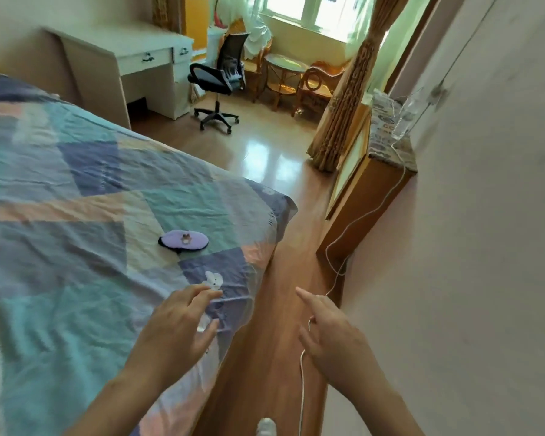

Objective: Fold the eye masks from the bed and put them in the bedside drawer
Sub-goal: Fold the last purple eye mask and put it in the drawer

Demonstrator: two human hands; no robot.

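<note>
room: bedroom, patchwork bed (76,190) fills the left side, wood floor strip to its right, wall far right
left hand (177,328): over the bed's near right corner, fingers spread and loose, grasping nothing; fingertips (202,289) at or just short of a small white rabbit shape (213,280), contact unclear
right hand (331,332): off the bed, over the floor strip, unclenched, index extended, empty
eye mask (183,241): purple with dark edge, lying flat and unfolded on the bed, beyond the left hand, apart from it
white rabbit shape: may be a print on the sheet or part of a second mask, cannot tell
cabinet (368,196): wooden, across the floor strip from the bed corner, against the wall; likely the bedside unit
risk 1: left hand may paw at the rabbit shape if it is only sheet print, wasted reach
risk 2: white cable (302,382) hangs just beside the right hand, could snag on the way to the cabinet
risk 3: one-handed pinch on the thin mask could drag the loose sheet
hidden: no drawer front or handle readable on the cabinet; mask strap not visible; motion blur softens the hands; other masks, if any, out of frame
</note>
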